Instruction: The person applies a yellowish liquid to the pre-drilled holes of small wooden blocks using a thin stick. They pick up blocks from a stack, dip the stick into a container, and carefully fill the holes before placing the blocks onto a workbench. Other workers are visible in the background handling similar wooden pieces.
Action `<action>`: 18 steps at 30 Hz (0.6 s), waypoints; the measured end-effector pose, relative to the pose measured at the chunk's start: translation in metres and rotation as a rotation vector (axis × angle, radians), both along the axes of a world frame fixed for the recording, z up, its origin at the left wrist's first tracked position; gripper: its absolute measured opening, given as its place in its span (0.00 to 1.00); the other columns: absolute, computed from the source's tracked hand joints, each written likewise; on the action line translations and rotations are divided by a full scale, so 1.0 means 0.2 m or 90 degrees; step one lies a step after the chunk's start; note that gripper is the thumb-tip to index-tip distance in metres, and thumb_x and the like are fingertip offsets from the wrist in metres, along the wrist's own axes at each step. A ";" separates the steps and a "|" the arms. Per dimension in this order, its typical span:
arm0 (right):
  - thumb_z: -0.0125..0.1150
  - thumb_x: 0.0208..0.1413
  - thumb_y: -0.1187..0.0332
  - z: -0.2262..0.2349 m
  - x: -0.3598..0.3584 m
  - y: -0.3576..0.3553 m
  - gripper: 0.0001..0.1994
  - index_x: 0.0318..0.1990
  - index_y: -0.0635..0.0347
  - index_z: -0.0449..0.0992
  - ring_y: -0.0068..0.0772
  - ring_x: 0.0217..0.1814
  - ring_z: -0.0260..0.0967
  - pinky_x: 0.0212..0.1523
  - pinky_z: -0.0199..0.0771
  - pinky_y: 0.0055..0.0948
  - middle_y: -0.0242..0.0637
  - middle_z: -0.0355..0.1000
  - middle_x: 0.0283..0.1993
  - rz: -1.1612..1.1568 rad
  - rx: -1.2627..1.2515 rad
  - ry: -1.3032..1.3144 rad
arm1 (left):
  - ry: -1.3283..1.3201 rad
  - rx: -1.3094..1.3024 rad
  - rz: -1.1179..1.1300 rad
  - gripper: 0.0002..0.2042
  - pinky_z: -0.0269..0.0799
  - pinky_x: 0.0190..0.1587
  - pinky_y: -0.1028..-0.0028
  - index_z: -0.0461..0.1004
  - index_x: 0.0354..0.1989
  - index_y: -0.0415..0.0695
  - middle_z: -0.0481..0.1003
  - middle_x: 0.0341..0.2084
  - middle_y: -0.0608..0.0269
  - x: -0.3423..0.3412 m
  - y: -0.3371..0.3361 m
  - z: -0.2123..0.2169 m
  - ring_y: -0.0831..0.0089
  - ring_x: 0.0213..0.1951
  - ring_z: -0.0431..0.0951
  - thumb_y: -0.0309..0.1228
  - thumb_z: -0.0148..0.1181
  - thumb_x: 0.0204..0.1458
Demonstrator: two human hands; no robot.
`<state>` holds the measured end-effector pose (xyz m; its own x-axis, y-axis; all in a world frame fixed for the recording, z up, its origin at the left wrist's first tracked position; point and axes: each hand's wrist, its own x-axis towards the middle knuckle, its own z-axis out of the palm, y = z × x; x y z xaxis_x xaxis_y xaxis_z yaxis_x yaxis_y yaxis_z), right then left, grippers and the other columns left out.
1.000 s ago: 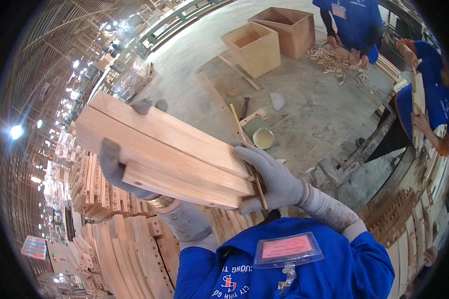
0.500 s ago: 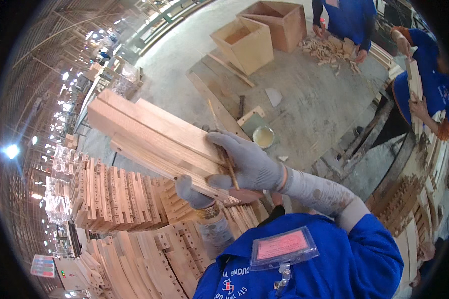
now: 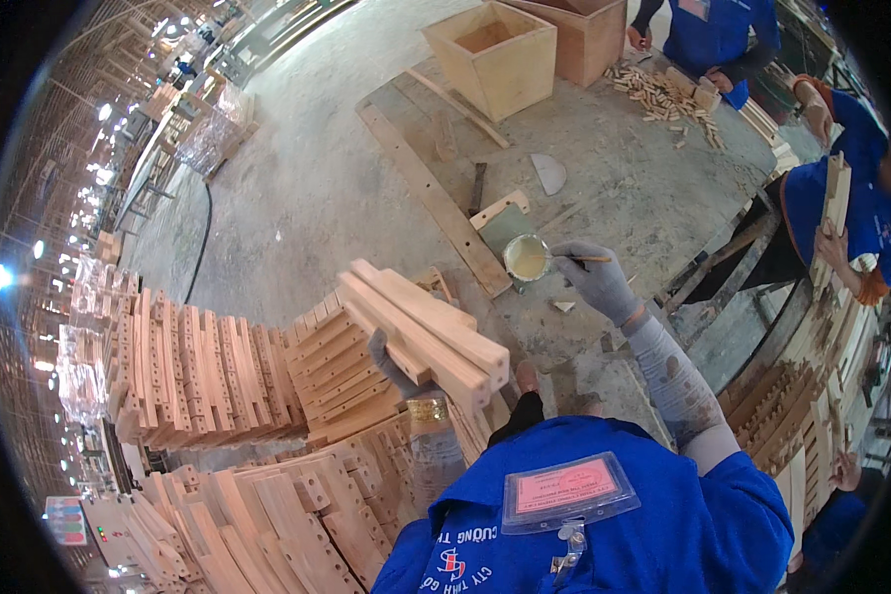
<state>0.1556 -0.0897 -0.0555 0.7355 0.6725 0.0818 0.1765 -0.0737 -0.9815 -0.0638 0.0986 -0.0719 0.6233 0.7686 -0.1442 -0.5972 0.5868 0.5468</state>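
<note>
My gloved left hand point(image 3: 391, 364) is closed around a bundle of several pale wooden pieces point(image 3: 421, 322), their ends showing drilled holes. Most of its fingers are hidden beneath the wood. My gloved right hand point(image 3: 602, 285) grips a thin brush point(image 3: 592, 258) by its handle. The brush's tip reaches into a small round pot point(image 3: 514, 271) of creamy, glue-like liquid. That pot stands on the worktable, beside a greenish flat piece point(image 3: 502, 226) and a small drilled wooden block point(image 3: 513, 201).
A long drilled board point(image 3: 431, 193) and a hammer-like tool point(image 3: 478, 186) lie beyond the pot. Plywood boxes point(image 3: 510, 74) stand farther off, near a pile of dowels point(image 3: 668, 97). Stacked wooden parts point(image 3: 203, 376) fill the left. Co-workers point(image 3: 841, 193) occupy the right.
My right hand has left the wooden bundle and moved right to the pot with the brush. The bundle has come lower and nearer my body, still in my left hand.
</note>
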 end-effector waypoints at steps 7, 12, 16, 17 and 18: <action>0.52 0.54 0.61 -0.20 0.07 0.21 0.14 0.32 0.64 0.75 0.53 0.33 0.69 0.33 0.68 0.42 0.51 0.71 0.31 0.054 -0.252 -0.270 | 0.003 -0.064 0.034 0.31 0.68 0.53 0.59 0.58 0.58 0.43 0.66 0.51 0.52 0.00 0.04 -0.16 0.57 0.52 0.68 0.44 0.55 0.46; 0.53 0.54 0.60 -0.26 0.07 0.24 0.14 0.31 0.64 0.76 0.53 0.31 0.70 0.32 0.68 0.42 0.51 0.72 0.27 0.063 -0.227 -0.325 | 0.029 -0.100 0.031 0.30 0.68 0.53 0.58 0.59 0.57 0.43 0.67 0.50 0.52 0.03 0.05 -0.20 0.56 0.50 0.70 0.45 0.53 0.47; 0.54 0.54 0.61 -0.21 0.04 0.22 0.14 0.32 0.65 0.76 0.51 0.31 0.71 0.32 0.69 0.39 0.50 0.72 0.28 0.053 -0.182 -0.155 | 0.008 -0.134 0.038 0.30 0.69 0.52 0.58 0.59 0.57 0.44 0.66 0.51 0.52 0.03 0.08 -0.20 0.55 0.50 0.69 0.45 0.53 0.47; 0.54 0.54 0.61 -0.19 0.03 0.21 0.14 0.33 0.65 0.76 0.50 0.31 0.71 0.32 0.69 0.38 0.50 0.72 0.29 0.032 -0.171 -0.127 | 0.018 -0.128 0.046 0.28 0.70 0.52 0.59 0.60 0.56 0.43 0.67 0.50 0.52 0.03 0.08 -0.21 0.56 0.50 0.70 0.45 0.52 0.48; 0.54 0.54 0.62 -0.18 0.02 0.19 0.13 0.34 0.65 0.76 0.49 0.32 0.71 0.33 0.69 0.37 0.50 0.73 0.30 0.012 -0.160 -0.098 | 0.028 -0.122 0.053 0.27 0.70 0.51 0.60 0.62 0.55 0.42 0.68 0.49 0.52 0.03 0.08 -0.21 0.57 0.49 0.71 0.45 0.51 0.49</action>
